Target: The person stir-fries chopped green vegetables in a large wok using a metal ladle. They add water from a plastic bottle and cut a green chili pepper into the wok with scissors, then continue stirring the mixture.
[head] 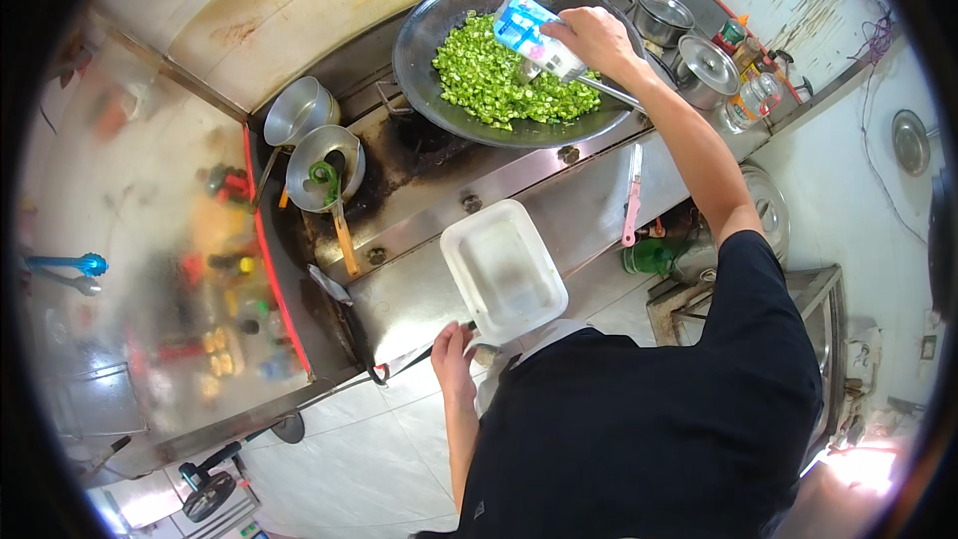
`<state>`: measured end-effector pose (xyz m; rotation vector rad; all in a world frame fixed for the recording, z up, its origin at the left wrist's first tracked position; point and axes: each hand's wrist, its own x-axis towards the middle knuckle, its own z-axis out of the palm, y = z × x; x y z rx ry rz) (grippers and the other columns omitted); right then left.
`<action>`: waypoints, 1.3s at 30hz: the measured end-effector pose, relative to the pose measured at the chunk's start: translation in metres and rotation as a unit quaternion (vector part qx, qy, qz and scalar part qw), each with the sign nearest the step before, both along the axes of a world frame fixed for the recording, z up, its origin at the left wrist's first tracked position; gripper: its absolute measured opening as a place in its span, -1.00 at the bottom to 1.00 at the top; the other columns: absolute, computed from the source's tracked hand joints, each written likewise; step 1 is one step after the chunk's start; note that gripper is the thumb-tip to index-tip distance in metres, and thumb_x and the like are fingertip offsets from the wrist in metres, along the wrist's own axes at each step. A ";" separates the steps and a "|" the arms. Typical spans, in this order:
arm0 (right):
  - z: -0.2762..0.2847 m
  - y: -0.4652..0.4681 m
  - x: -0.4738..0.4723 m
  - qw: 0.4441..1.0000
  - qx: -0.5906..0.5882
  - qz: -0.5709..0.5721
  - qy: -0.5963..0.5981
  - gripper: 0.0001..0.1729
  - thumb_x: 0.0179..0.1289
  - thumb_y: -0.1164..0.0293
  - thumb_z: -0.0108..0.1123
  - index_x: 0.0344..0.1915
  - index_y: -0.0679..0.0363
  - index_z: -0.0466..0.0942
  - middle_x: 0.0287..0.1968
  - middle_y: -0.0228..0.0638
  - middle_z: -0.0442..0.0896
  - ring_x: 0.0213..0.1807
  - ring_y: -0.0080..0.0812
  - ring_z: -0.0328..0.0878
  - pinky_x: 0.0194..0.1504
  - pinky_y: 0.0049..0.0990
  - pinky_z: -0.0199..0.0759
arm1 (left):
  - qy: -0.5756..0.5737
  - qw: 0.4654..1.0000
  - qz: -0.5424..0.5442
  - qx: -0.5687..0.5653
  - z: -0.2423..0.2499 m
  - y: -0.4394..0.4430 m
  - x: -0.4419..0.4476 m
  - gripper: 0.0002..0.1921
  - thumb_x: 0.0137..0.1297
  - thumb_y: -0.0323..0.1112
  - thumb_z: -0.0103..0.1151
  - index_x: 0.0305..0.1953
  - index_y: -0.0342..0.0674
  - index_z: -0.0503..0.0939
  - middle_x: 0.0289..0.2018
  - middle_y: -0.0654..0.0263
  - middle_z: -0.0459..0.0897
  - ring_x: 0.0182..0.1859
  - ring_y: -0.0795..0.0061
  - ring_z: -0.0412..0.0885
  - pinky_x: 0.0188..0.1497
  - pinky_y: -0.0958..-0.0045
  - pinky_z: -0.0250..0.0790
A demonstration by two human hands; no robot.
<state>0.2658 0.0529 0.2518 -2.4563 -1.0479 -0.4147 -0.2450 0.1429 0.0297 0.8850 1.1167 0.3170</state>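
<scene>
A large black wok (pixel 419 90) on the stove holds a heap of chopped green vegetables (pixel 479 75), with pieces cut into small rings. Over it, my right hand (pixel 599 37) grips a blue and white printed packet (pixel 524 26), tilted with one end above the vegetables. A metal ladle (pixel 614 96) rests in the wok, its bowl among the pieces and its handle passing under my right wrist. My left hand (pixel 454 359) is low beside the near corner of a white plastic tub (pixel 505 269), fingers curled near a small dark thing; whether it holds that cannot be told.
Two metal pans (pixel 299 108) stand left of the wok, one with a wooden-handled utensil (pixel 344 239). A pink-handled knife (pixel 632 202) lies on the steel counter edge (pixel 591 202). Lidded pots (pixel 706 67) and bottles (pixel 748 101) stand at the right. A red-edged partition (pixel 273 254) borders the left.
</scene>
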 end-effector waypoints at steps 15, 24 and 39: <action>-0.006 0.087 0.083 0.999 -0.045 -0.002 0.013 -0.50 0.47 -0.10 0.16 -0.22 0.12 0.72 -0.23 -0.11 0.77 -0.13 0.02 0.73 -0.10 -0.10 0.61 | 0.109 0.990 0.093 -0.006 -0.030 -0.028 -0.066 -0.64 0.50 -0.26 0.20 0.21 -0.24 0.55 0.00 0.30 0.70 0.00 0.47 0.63 0.00 0.36 0.46; 0.007 0.089 0.127 0.994 -0.053 -0.083 -0.052 -0.51 0.46 -0.12 0.16 -0.21 0.04 0.76 -0.26 -0.10 0.78 -0.18 0.00 0.76 -0.12 -0.12 0.62 | 0.140 0.989 0.003 0.047 -0.037 -0.037 -0.059 -0.62 0.53 -0.24 0.17 0.23 -0.31 0.54 0.03 0.24 0.69 0.01 0.44 0.66 -0.04 0.38 0.50; 0.003 0.098 0.106 0.998 0.012 -0.048 0.036 -0.51 0.40 -0.12 0.23 -0.09 0.05 0.77 -0.18 -0.10 0.80 -0.12 -0.02 0.77 -0.02 -0.14 0.61 | 0.142 0.983 -0.078 0.088 -0.019 -0.022 -0.012 -0.62 0.53 -0.25 0.15 0.23 -0.34 0.55 0.00 0.24 0.72 -0.02 0.47 0.67 -0.04 0.43 0.47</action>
